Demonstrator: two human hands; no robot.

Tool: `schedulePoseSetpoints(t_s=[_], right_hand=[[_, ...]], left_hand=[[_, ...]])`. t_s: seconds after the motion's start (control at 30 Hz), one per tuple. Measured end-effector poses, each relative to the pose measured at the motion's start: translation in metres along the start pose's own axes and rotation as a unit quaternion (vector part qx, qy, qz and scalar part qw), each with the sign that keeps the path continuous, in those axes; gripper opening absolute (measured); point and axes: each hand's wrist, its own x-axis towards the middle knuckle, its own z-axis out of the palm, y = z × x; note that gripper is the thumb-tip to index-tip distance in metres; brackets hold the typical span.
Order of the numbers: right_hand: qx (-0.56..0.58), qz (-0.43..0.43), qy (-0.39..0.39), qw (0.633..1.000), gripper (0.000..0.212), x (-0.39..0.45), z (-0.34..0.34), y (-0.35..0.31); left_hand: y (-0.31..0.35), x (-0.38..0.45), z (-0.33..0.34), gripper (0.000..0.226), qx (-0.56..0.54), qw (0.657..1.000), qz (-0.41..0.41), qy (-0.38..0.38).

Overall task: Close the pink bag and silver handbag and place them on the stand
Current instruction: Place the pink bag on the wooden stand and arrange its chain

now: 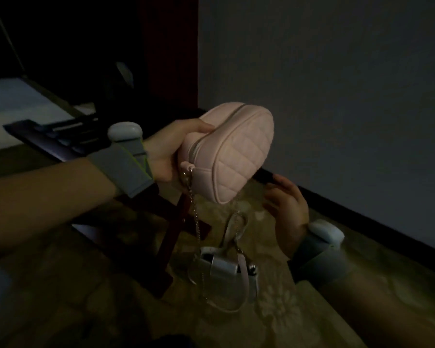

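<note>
Head view: left hand (171,151) grips the quilted pink bag (227,156), zip closed; right hand (286,209) hangs loosely open

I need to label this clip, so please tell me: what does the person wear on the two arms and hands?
Both hands are bare, without gloves. Each wrist carries a wide grey strap with a rounded white device on top: one by the left hand, one by the right hand. The left strap shows thin yellow-green edging. Both forearms look bare; no cables are visible.
</note>
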Motion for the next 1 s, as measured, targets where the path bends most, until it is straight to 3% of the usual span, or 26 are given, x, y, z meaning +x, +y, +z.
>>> schedulePoseSetpoints(t_s=[0.07, 0.33, 0.43, 0.53, 0.6, 0.7, 0.77, 0.87, 0.93, 1.0], right_hand=[[-0.032, -0.024, -0.006, 0.999, 0.048, 0.014, 0.013, -0.018], [-0.009, 0.019, -0.176, 0.984, 0.076, 0.060, 0.087, -0.052], [0.026, 0.060, -0.268, 0.961, 0.090, 0.073, 0.118, -0.047], [0.012, 0.094, -0.343, 0.934, 0.059, 0.074, 0.146, -0.042], [0.004, 0.102, -0.355, 0.929, 0.052, 0.073, 0.161, -0.042], [0.018, 0.051, -0.285, 0.957, 0.050, 0.068, 0.192, -0.040], [0.009, -0.015, -0.147, 0.989, 0.046, 0.076, 0.203, -0.037], [-0.055, -0.063, 0.036, 0.996, 0.054, 0.100, 0.218, -0.033], [-0.183, -0.033, 0.068, 0.980, 0.071, 0.112, 0.224, -0.035], [-0.243, -0.008, 0.025, 0.970, 0.081, 0.117, 0.228, -0.038]], left_hand=[[0.030, -0.001, -0.009, 0.024, -0.010, 1.000, 0.021, 0.009], [0.102, 0.005, -0.054, 0.027, -0.003, 0.999, 0.032, 0.019], [0.117, 0.010, -0.066, 0.028, -0.004, 0.999, 0.027, 0.027], [0.133, 0.016, -0.081, 0.028, -0.013, 0.999, 0.037, 0.026], [0.142, 0.017, -0.092, 0.027, -0.013, 0.999, 0.041, 0.029], [0.154, 0.017, -0.111, 0.029, 0.000, 0.998, 0.046, 0.039], [0.158, 0.016, -0.115, 0.031, 0.008, 0.998, 0.047, 0.044], [0.162, 0.015, -0.131, 0.030, 0.008, 0.998, 0.052, 0.042], [0.162, 0.017, -0.141, 0.029, 0.016, 0.998, 0.054, 0.034], [0.160, 0.019, -0.150, 0.030, 0.011, 0.998, 0.053, 0.024]])
